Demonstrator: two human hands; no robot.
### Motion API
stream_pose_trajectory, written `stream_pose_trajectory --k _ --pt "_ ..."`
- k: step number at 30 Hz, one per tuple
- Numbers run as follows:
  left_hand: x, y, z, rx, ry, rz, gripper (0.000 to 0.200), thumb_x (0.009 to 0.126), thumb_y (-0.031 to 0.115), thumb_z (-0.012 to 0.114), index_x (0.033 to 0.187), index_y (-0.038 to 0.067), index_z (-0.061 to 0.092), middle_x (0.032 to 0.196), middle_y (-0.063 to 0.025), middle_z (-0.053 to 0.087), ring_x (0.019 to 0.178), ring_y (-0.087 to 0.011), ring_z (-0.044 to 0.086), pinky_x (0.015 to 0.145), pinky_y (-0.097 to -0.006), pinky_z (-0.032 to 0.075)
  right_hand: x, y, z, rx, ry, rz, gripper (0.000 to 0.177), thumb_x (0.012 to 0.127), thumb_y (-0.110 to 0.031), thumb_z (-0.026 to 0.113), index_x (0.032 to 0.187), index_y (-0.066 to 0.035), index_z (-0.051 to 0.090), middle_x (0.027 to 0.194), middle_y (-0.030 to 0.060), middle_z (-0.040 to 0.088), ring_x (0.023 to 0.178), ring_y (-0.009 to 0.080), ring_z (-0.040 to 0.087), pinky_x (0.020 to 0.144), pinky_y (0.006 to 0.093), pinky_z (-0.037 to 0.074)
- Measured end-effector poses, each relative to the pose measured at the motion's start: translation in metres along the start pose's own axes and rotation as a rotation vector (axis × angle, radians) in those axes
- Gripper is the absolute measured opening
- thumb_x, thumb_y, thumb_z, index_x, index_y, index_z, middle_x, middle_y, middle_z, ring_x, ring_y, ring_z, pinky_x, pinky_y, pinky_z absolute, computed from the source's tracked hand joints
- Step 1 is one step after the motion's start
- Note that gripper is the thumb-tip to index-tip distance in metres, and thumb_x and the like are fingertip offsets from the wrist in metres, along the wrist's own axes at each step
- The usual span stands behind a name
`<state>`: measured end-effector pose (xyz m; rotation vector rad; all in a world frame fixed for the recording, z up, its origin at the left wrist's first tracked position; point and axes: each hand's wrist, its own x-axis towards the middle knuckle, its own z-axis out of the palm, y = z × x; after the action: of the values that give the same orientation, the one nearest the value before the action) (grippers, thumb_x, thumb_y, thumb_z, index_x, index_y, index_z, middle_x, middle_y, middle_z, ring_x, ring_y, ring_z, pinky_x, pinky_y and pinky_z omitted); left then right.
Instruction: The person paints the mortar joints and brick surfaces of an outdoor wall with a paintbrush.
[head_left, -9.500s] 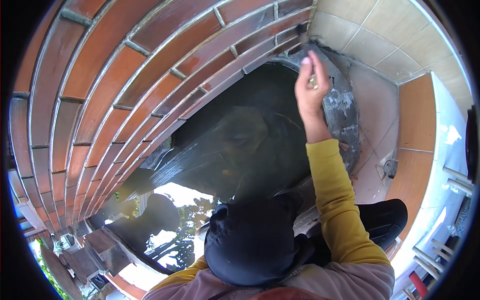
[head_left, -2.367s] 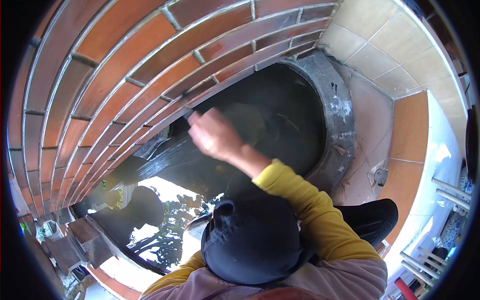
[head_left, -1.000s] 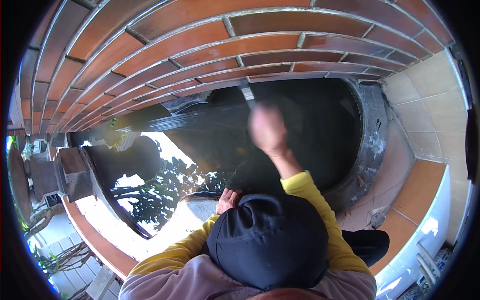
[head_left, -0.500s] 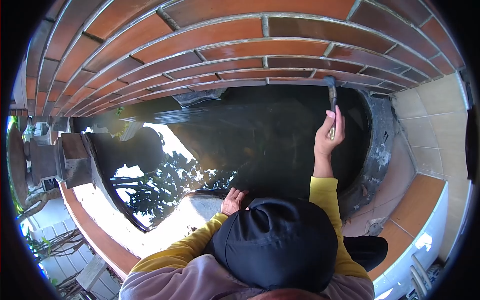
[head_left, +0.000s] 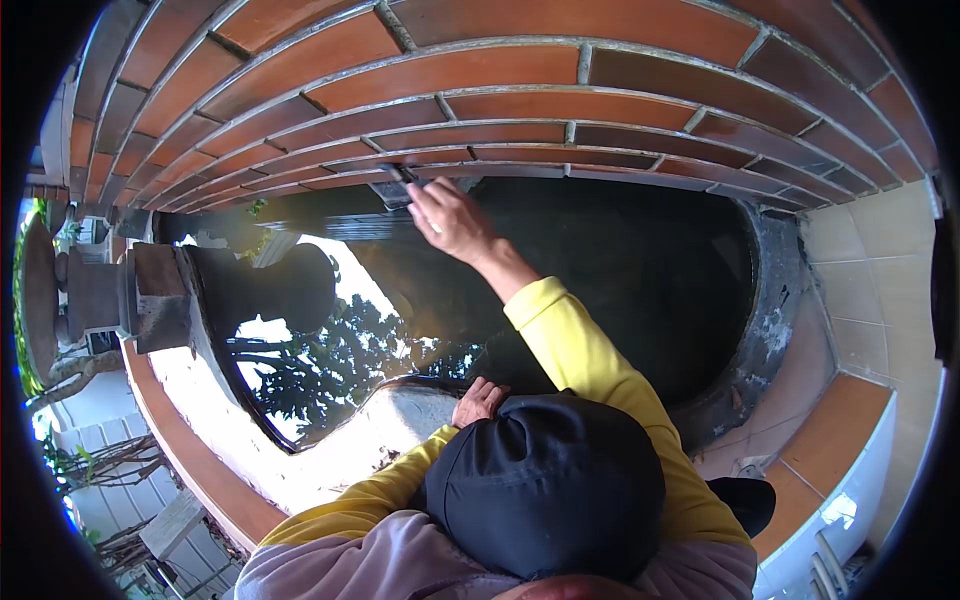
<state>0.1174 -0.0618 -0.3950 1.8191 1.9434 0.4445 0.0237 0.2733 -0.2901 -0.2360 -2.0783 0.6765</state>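
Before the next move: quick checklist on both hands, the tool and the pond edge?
1. Right hand gripping brush: ok.
2. Brush tip at the bottom edge of the brick wall: ok.
3. Left hand resting on pond rim: ok.
4. Brush loaded or dry: cannot tell, too small and dark.
5. Footing: cannot tell, hidden below the cap.

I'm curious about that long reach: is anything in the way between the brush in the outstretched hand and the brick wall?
Nothing visible is. The right hand holds the brush with its tip at the lowest brick course. Only dark water lies beneath the arm.
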Motion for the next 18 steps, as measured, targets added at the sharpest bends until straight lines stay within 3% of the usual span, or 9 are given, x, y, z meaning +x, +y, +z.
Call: stream_pose_trajectory --k 3,5,8,9,11,13,15,16,18 --pt "0.001 0.002 -0.005 -0.042 -0.014 -0.033 0.04 0.083 0.013 0.062 0.122 0.006 0.064 0.1 -0.0093 0.062 0.1 -0.0291 0.056 0.091 -0.0366 0.05 -0.038 0.024 -0.079 -0.053 0.102 0.044 0.023 0.091 -0.007 0.069 0.111 0.005 0.067 0.083 0.0121 0.062 0.078 0.0278 0.06 0.071 0.0394 0.053" --pt "0.003 0.007 -0.013 -0.056 -0.016 -0.003 0.041 0.084 0.014 0.061 0.123 0.006 0.064 0.102 -0.0095 0.062 0.1 -0.0298 0.056 0.093 -0.0371 0.05 -0.075 0.022 -0.138 -0.156 0.224 0.117 0.024 0.089 0.004 0.068 0.113 0.007 0.068 0.086 0.0159 0.066 0.073 0.0312 0.063 0.067 0.0409 0.052" --pt "-0.002 -0.01 0.007 0.064 -0.041 0.151 0.04 0.085 0.015 0.059 0.124 0.006 0.064 0.105 -0.0092 0.062 0.102 -0.0299 0.056 0.093 -0.0373 0.05 -0.14 0.016 -0.196 -0.419 0.402 0.369 0.026 0.096 0.003 0.062 0.12 0.01 0.066 0.083 0.016 0.062 0.069 0.0261 0.062 0.059 0.0365 0.05" --pt "-0.005 -0.021 0.02 -0.02 -0.026 0.124 0.04 0.085 0.015 0.059 0.123 0.007 0.064 0.105 -0.009 0.062 0.103 -0.0297 0.056 0.094 -0.0369 0.05 -0.156 0.013 -0.205 -0.486 0.431 0.393 0.027 0.097 0.002 0.06 0.122 0.011 0.065 0.083 0.0161 0.061 0.066 0.0255 0.059 0.057 0.0359 0.048" --pt "-0.019 -0.037 0.05 -0.157 -0.048 0.046 0.038 0.085 0.016 0.059 0.122 0.008 0.064 0.104 -0.0082 0.062 0.103 -0.0289 0.055 0.094 -0.0359 0.049 -0.159 -0.004 -0.195 -0.458 0.383 0.42 0.028 0.093 0.002 0.064 0.119 0.011 0.065 0.079 0.015 0.058 0.069 0.0294 0.056 0.061 0.0407 0.047" --pt "-0.028 -0.047 0.07 -0.253 -0.107 -0.066 0.037 0.084 0.017 0.06 0.12 0.01 0.065 0.102 -0.0073 0.061 0.103 -0.0278 0.055 0.093 -0.0346 0.049 -0.138 -0.018 -0.157 -0.29 0.254 0.233 0.031 0.091 0.002 0.067 0.121 0.011 0.065 0.081 0.014 0.059 0.071 0.0284 0.056 0.064 0.0399 0.048" --pt "-0.016 -0.031 0.041 0.096 -0.148 0.035 0.035 0.083 0.017 0.062 0.118 0.01 0.066 0.099 -0.0067 0.06 0.101 -0.0273 0.055 0.092 -0.0342 0.049 -0.108 -0.028 -0.11 -0.124 0.134 0.107 0.037 0.088 -0.003 0.072 0.122 0.01 0.064 0.083 0.0118 0.059 0.075 0.0275 0.058 0.067 0.0392 0.05" --pt "-0.007 -0.023 0.025 0.026 -0.033 0.094 0.035 0.082 0.016 0.064 0.116 0.01 0.067 0.095 -0.0066 0.06 0.098 -0.0272 0.055 0.089 -0.0342 0.05 -0.091 -0.029 -0.088 -0.135 0.056 0.075 0.038 0.09 -0.008 0.073 0.122 0.009 0.063 0.086 0.0114 0.059 0.079 0.0274 0.059 0.069 0.0384 0.052" --pt "-0.021 -0.036 0.055 -0.316 -0.053 -0.122 0.035 0.081 0.015 0.065 0.115 0.01 0.068 0.094 -0.0067 0.06 0.097 -0.0274 0.056 0.087 -0.0345 0.05 -0.061 -0.016 -0.053 -0.107 -0.041 0.04 0.036 0.093 -0.015 0.07 0.121 0.006 0.063 0.09 0.0124 0.062 0.082 0.0284 0.061 0.075 0.0385 0.053"
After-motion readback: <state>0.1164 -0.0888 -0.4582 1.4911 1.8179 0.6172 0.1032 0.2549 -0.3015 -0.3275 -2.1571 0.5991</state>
